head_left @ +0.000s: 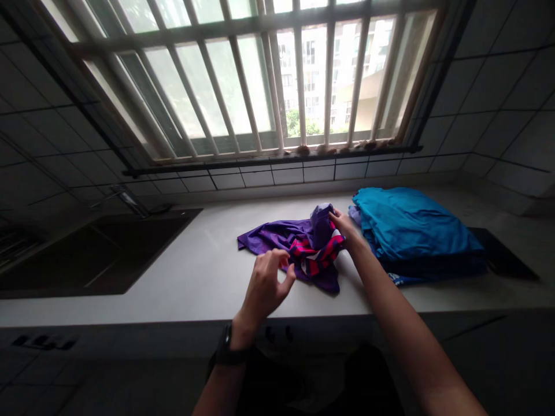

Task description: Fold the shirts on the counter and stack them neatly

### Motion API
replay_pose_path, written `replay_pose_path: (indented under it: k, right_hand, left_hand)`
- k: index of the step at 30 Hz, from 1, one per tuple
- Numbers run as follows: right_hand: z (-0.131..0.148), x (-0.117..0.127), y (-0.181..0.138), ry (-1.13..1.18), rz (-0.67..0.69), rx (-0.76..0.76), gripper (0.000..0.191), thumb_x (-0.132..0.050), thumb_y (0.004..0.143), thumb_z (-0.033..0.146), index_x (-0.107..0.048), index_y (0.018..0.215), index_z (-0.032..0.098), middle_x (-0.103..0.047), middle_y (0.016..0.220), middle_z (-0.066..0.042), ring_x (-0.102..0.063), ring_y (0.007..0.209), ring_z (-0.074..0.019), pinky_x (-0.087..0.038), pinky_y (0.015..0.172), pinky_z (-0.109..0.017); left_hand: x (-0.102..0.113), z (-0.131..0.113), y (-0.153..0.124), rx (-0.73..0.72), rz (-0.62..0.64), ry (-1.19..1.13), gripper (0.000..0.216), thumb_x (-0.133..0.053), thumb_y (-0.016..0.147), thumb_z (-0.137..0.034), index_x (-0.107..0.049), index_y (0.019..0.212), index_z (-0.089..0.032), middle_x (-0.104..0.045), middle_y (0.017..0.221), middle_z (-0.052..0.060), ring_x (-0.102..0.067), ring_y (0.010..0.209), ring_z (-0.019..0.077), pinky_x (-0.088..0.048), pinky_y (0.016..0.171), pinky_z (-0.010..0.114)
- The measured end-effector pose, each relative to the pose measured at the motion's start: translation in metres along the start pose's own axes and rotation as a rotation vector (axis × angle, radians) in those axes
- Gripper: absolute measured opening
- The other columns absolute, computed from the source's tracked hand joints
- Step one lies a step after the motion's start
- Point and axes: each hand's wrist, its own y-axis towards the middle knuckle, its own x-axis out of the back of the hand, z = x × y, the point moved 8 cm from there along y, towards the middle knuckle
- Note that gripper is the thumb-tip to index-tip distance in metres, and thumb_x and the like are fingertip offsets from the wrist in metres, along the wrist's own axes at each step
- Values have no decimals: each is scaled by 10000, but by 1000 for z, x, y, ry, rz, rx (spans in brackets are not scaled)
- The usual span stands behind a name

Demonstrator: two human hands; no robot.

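Observation:
A crumpled purple garment [277, 237] with red and white stripes lies on the pale countertop [195, 271] in front of me. My right hand [342, 224] reaches forward and pinches a raised fold of the purple garment. My left hand [266, 283] hovers just above the garment's near edge, fingers curled and apart, holding nothing. A dark watch sits on my left wrist.
A stack of folded blue garments [407, 225] lies right of the purple one, over a dark flat hob [498, 257]. A dark sink [91, 248] with a tap [125, 199] is set into the counter at left. A barred window [260, 81] rises behind, with tiled walls.

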Motion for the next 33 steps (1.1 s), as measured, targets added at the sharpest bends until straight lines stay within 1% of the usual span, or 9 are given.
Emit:
replay_pose_path:
  k: [5,10,14,16,19,22,25,27,33]
  right_hand:
    - [3,-18,-14,51,169,-31,597,-824,608,750,-703,863,223,-742,789,-34,-715,908,-291,-576,722,-356]
    - [2,-43,-37,130,424,-121,355,-842,699,508,-733,892,232,-747,803,-22,-713,883,-259,-592,792,-363]
    - [2,-55,-58,160,636,-229,331,-884,617,308,-740,893,196,-728,761,-4,-682,719,-188,-571,697,-299]
    - [8,-51,-56,200,576,-199,319,-888,609,281,-725,872,202,-711,733,14,-665,667,-163,-555,643,-267]
    - [20,-28,-37,312,254,-49,294,-862,665,368,-682,860,240,-708,736,23,-711,748,-194,-593,688,-286]
    - [17,-2,-17,340,-82,10,298,-824,705,443,-633,836,255,-722,752,10,-746,868,-245,-635,758,-349]
    - [4,18,-5,318,-338,-10,301,-806,720,464,-594,786,262,-735,774,-1,-756,928,-258,-653,790,-378]
    - [-2,18,-1,326,-340,-28,311,-772,766,526,-621,812,259,-763,843,-28,-753,1006,-271,-659,826,-402]
    - [4,-14,-14,360,34,-100,439,-727,829,632,-741,1040,247,-808,1061,-66,-704,1211,-306,-639,947,-456]
  left_hand:
    - [-53,35,76,-142,113,95,292,-632,909,-233,-568,1192,-206,-745,1076,83,-711,1007,266,-517,949,449]
    - [-84,42,74,-261,156,41,777,-760,794,-282,-421,1486,-186,-515,1562,206,-542,1409,333,-478,1096,487]
    - [-89,28,59,-378,209,54,347,-650,887,-200,-620,1232,-216,-672,1379,140,-644,1260,285,-462,1094,471]
    - [-87,28,56,-397,198,63,126,-594,930,-194,-642,1044,-221,-752,1107,83,-703,1054,244,-477,1050,444]
    - [-67,47,59,-241,-19,109,76,-556,965,-239,-571,892,-230,-696,837,30,-673,830,217,-499,961,426]
    - [-40,73,56,17,-326,154,82,-560,942,-222,-511,879,-240,-641,802,26,-628,777,224,-501,874,425]
    - [-28,81,51,139,-441,163,95,-575,899,-168,-513,931,-232,-631,856,45,-627,824,246,-489,859,432]
    - [-28,79,53,142,-419,161,113,-571,892,-147,-531,962,-226,-646,918,66,-641,901,263,-484,880,434]
    - [-28,87,57,154,-365,160,92,-573,954,-280,-521,894,-232,-684,1153,142,-647,1114,298,-489,952,436]
